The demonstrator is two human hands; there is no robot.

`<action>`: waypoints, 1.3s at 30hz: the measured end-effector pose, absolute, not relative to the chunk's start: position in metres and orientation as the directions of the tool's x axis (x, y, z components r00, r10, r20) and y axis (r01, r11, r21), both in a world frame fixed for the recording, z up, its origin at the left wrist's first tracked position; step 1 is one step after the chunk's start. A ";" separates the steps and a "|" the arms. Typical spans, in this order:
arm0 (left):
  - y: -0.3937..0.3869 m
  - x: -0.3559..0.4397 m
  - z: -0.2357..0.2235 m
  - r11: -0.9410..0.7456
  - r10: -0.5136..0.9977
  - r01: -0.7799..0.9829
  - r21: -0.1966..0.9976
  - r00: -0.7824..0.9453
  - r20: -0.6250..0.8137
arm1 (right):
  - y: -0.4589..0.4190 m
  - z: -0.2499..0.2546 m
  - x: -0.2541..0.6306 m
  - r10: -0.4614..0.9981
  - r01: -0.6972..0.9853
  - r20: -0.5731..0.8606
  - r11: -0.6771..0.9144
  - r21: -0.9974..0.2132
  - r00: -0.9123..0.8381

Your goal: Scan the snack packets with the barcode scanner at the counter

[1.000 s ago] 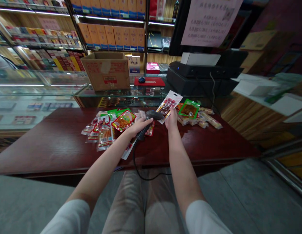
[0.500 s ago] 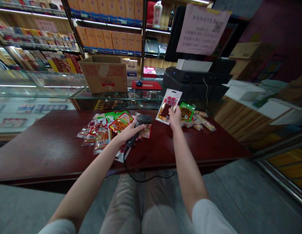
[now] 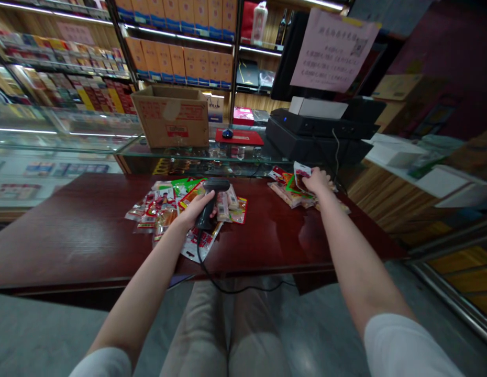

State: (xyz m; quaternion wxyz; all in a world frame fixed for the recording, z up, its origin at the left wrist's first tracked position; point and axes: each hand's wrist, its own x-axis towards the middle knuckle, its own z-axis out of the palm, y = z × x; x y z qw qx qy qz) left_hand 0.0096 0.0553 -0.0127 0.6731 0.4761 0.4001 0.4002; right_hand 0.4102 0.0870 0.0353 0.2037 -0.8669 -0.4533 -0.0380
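In my left hand is a black barcode scanner, its fingers wrapped round the handle and its head pointing right. Beneath and around it spreads a pile of snack packets, several in clear, red and green plastic. On the right, my right hand is closed on the edge of a white snack packet, over a smaller heap of packets. The fingertips are partly hidden behind the hand. A black cable runs from the scanner's handle over the table's front edge.
The dark red table holds both heaps. Behind it stand a glass counter, an open cardboard box, a mouse on a red mat, and a black register under a monitor with a paper notice.
My right hand has carried the white packet right and back, onto the right-hand heap. My left hand has shifted slightly left with the scanner, whose head is now turned more upright.
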 end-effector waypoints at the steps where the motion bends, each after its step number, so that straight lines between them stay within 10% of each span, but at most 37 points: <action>1: 0.055 0.009 -0.014 0.220 0.918 -0.166 0.961 0.367 -0.146 | 0.083 0.035 0.405 0.765 0.812 0.289 -0.492 -0.314 0.575; 5: 0.055 0.006 -0.015 0.219 0.912 -0.225 0.950 0.392 -0.118 | 0.069 0.027 0.358 0.801 0.917 0.507 -0.124 -0.379 0.318; 8: 0.055 0.002 -0.013 0.211 0.908 -0.269 0.940 0.410 -0.087 | 0.069 0.000 0.301 0.908 0.803 0.401 0.151 -0.576 0.117; 14: 0.053 0.000 -0.009 0.267 0.913 -0.298 0.916 0.383 -0.142 | 0.096 -0.054 0.226 0.991 0.580 -0.002 -0.078 -0.811 0.130; 22: 0.051 0.000 -0.006 0.282 0.908 -0.290 0.915 0.390 -0.156 | 0.097 -0.057 0.224 0.997 0.696 0.019 -0.040 -0.717 0.077; 30: 0.051 -0.002 -0.012 0.208 0.869 -0.271 0.940 0.493 -0.050 | 0.075 -0.054 0.256 0.990 -0.154 0.038 0.059 -0.986 0.138; 39: 0.041 0.007 -0.014 0.178 0.797 -0.109 0.978 0.599 -0.078 | 0.070 -0.043 0.235 0.977 -0.234 0.057 0.106 -0.966 0.207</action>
